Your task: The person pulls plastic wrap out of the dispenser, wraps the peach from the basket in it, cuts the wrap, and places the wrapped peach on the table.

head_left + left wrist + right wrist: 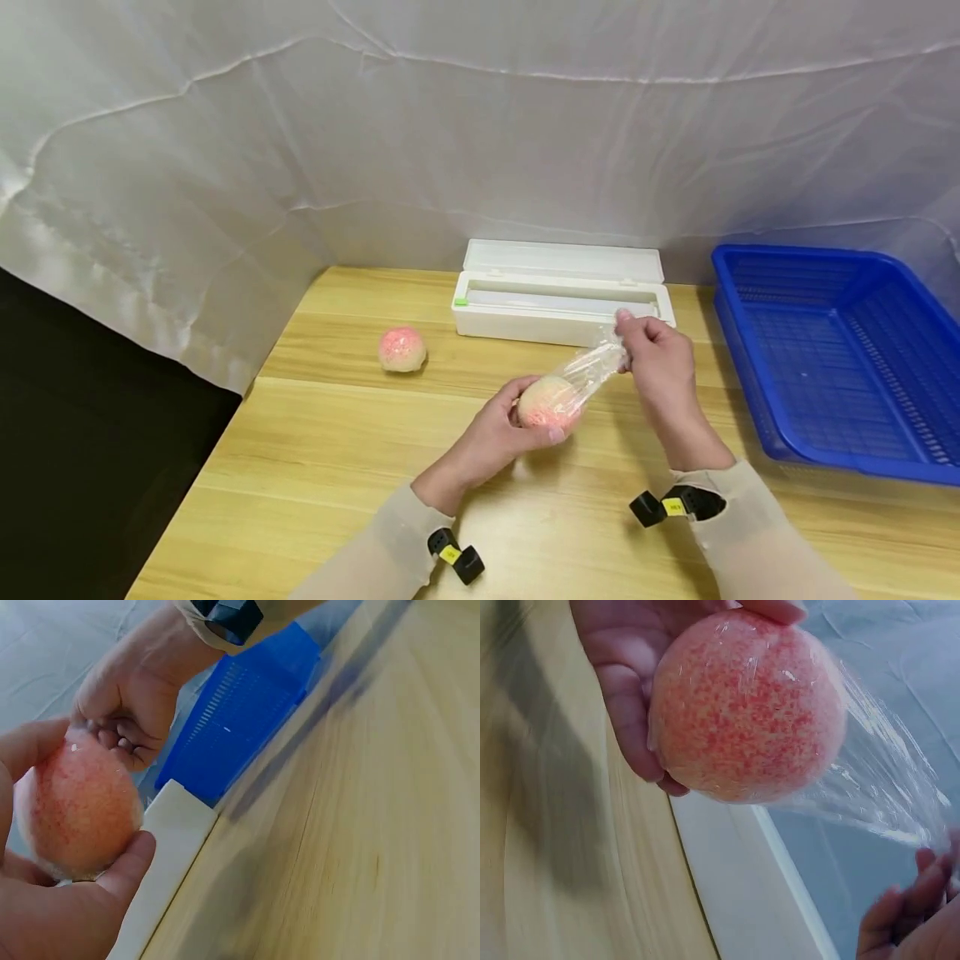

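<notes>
My left hand (491,437) holds a pink and cream peach (551,404) between thumb and fingers, above the wooden table. Clear cling film (596,364) covers the peach and stretches up to the right in a twisted tail. The tail's end is pinched in my right hand (660,362), whose fingers are curled. In the right wrist view the film (877,772) fans taut from the peach (746,712) to those fingers. A second peach (402,348) rests on the table to the left, apart from both hands; whether film covers it, I cannot tell.
Behind the hands stands a white cling film dispenser box (525,323), its lid (562,258) raised, a green piece at its left end. On the right is a blue plastic basket (757,400) with slotted walls. A pale cloth (480,142) hangs behind the table (315,467).
</notes>
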Demonstrator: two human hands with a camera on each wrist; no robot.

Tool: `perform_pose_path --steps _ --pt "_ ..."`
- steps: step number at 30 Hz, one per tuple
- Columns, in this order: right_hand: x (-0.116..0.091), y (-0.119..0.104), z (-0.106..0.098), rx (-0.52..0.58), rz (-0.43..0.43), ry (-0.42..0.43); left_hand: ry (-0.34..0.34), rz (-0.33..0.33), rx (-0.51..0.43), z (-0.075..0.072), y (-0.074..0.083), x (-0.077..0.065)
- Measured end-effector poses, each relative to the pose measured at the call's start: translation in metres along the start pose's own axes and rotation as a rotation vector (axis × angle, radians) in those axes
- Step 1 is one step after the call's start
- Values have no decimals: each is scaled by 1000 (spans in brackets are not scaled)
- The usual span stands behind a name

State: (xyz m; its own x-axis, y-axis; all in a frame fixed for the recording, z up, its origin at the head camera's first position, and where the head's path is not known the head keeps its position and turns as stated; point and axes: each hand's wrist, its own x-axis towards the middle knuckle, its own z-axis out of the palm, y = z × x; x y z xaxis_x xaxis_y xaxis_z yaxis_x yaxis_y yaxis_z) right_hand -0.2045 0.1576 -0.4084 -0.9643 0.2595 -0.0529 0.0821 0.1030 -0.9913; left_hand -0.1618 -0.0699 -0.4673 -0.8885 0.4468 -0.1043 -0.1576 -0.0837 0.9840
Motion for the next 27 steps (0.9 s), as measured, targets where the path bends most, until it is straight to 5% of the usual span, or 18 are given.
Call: perform_pose_path --steps 4,7,10,18,27 --pt "-11 6 5 144 32 -176 52 -4 -130 -1 -1 4" --pt "-20 13 13 79 44 -350 82 6 -162 -1 0 6" --pt "-27 18 25 47 65 -424 74 21 -144 2 1 6" --pt "-28 16 42 134 135 -128 33 42 -90 10 4 5" --pt "-29 18 41 64 83 -89 -18 45 -112 9 8 3"
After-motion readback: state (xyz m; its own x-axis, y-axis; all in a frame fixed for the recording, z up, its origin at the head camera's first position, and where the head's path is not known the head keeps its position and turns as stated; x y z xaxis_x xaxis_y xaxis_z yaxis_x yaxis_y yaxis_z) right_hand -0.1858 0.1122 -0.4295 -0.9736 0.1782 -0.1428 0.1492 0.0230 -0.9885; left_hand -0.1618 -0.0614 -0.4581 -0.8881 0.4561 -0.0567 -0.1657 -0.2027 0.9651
